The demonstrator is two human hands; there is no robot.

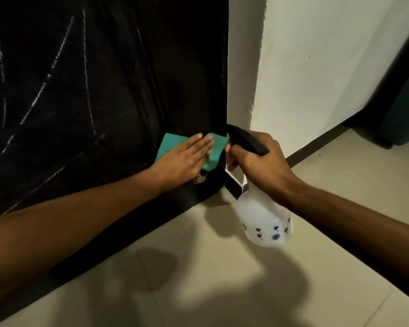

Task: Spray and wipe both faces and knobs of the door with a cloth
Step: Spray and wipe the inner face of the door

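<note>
Your flat left hand [187, 159] w/ straight fingers presses the soft teal cloth [216, 152] on the door [80, 90]; right hand [257, 161] curls round the light spray bottle [262, 220] neck.

Door [80, 90] blocks left; tiled floor [222, 267] open

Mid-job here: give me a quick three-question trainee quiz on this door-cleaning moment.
1. True or false: the left hand presses the teal cloth flat against the dark door.
2. Which hand grips the spray bottle?
A. left
B. right
C. neither
3. Fill in: the metal knob shows just ______ the left hand.

Key:
1. True; its fingers lie straight on the cloth.
2. B; the right hand curls round the black trigger head.
3. Below.
</note>
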